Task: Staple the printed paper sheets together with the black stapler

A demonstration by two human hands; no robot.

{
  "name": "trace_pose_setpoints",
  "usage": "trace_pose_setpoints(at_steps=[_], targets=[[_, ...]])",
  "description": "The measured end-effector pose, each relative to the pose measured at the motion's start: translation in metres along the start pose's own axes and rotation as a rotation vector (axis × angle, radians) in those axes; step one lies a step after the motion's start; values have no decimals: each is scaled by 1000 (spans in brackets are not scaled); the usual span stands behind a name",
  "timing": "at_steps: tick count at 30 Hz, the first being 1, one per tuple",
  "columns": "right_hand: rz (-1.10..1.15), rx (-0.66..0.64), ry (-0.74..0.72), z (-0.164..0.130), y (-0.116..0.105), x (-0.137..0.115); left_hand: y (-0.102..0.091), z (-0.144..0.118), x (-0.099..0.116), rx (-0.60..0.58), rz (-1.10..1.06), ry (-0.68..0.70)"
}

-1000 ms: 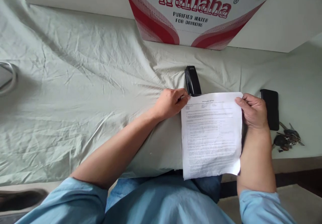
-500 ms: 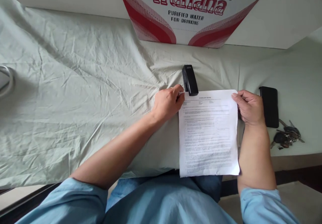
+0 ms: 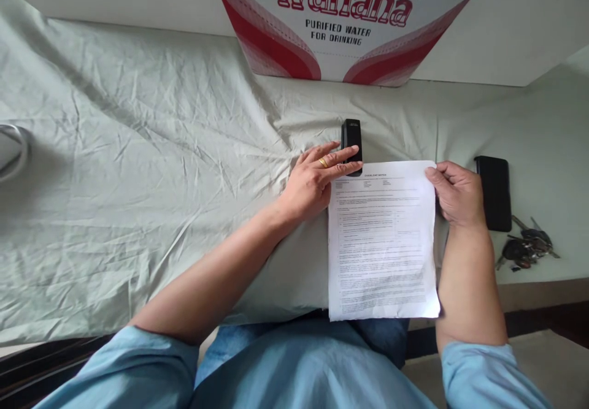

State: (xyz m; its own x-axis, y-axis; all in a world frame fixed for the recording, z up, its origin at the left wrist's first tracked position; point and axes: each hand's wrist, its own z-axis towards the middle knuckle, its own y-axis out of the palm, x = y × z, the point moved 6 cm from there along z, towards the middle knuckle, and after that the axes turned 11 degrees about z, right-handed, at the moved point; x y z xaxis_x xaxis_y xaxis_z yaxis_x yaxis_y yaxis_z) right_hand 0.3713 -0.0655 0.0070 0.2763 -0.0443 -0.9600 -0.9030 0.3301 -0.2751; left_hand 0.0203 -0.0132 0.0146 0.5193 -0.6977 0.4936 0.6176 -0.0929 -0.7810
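Observation:
A printed sheet of paper (image 3: 384, 243) extends from the top of the cloth toward my body, its lower end at the table's near edge. My right hand (image 3: 458, 194) pinches its upper right corner between thumb and fingers. At the upper left corner, a black stapler (image 3: 352, 129) points away from me, its near end over the paper's top edge. My left hand (image 3: 317, 179), wearing a ring, lies with fingers stretched out across the stapler's top. The left thumb is mostly hidden behind the hand.
A large Wahaha water carton (image 3: 340, 53) stands at the back against a white panel. Beyond my right hand are a black phone (image 3: 493, 193) and a bunch of keys (image 3: 529, 246). A pale wrinkled cloth (image 3: 138, 182) covers the table. A partly seen white object (image 3: 11, 151) sits far left.
My left hand has let go of the paper's upper left corner and spread its fingers onto the stapler. The stapler has turned slightly straighter. My right hand keeps its pinch.

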Motion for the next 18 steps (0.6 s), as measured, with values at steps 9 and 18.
trace_pose_setpoints(at_steps=[9,18], targets=[[64,33,-17,-1,-1,-2,0,-2,17,-118,185,-117],[124,-279,187,-16,10,-21,-9,-2,-3,87,-212,-169]])
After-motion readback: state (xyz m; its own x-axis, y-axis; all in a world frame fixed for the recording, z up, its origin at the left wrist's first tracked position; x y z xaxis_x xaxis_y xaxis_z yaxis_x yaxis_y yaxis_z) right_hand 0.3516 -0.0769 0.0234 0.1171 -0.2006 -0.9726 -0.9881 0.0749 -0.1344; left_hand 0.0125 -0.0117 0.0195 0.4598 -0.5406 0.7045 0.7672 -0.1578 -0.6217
